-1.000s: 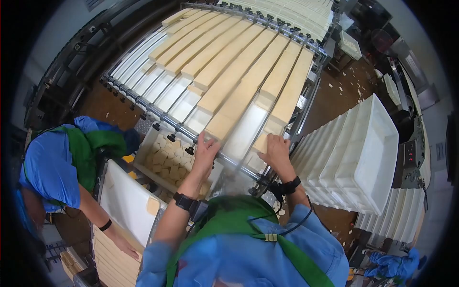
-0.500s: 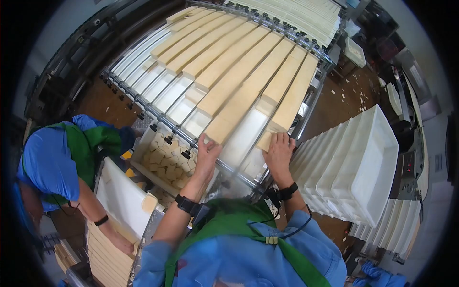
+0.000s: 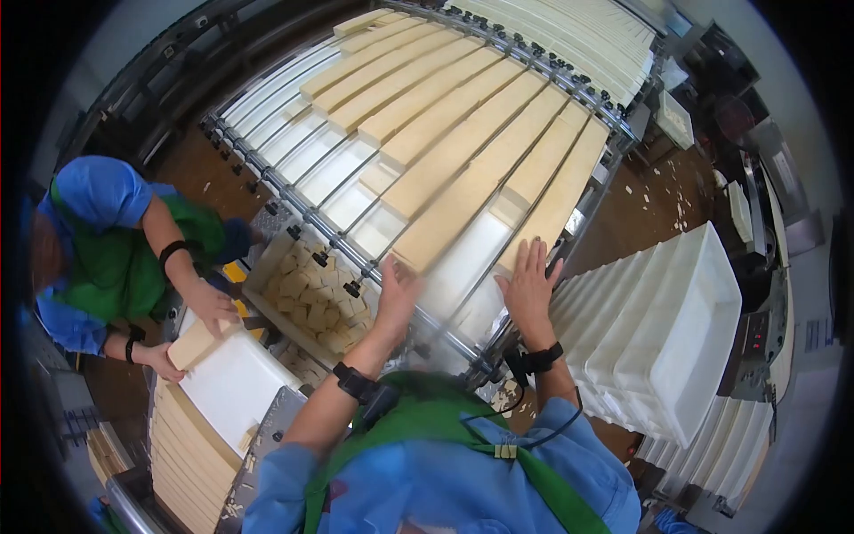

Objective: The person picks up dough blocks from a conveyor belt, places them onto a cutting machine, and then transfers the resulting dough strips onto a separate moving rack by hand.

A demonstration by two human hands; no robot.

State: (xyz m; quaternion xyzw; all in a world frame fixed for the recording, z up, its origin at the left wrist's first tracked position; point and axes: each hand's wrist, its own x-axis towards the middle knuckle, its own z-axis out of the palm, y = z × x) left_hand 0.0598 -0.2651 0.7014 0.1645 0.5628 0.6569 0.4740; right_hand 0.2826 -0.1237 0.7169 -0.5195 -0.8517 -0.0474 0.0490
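Note:
Long pale-yellow blocks (image 3: 463,147) lie side by side in the channels of a white table (image 3: 458,267) divided by thin metal rods. My left hand (image 3: 398,292) is at the near end of one long block (image 3: 436,240), its thumb raised at the corner and its fingers blurred. To the right, my right hand (image 3: 531,294) has its fingers spread, the fingertips on the near end of the rightmost block (image 3: 556,200). Between my hands, a stretch of white channel shows. A shorter offcut (image 3: 510,206) sits against the end of the neighbouring block.
A bin (image 3: 307,298) of cut pieces stands below the table's left edge. Left of it, a co-worker's hands (image 3: 200,325) hold a block over a white board (image 3: 233,378). Stacked white trays (image 3: 654,329) stand close on my right. Black knobs (image 3: 320,258) line the metal rail.
My right hand has spread its fingers, and the small piece beneath it is gone from the block's end. My left hand stays at its block. The co-worker now holds a block with both hands.

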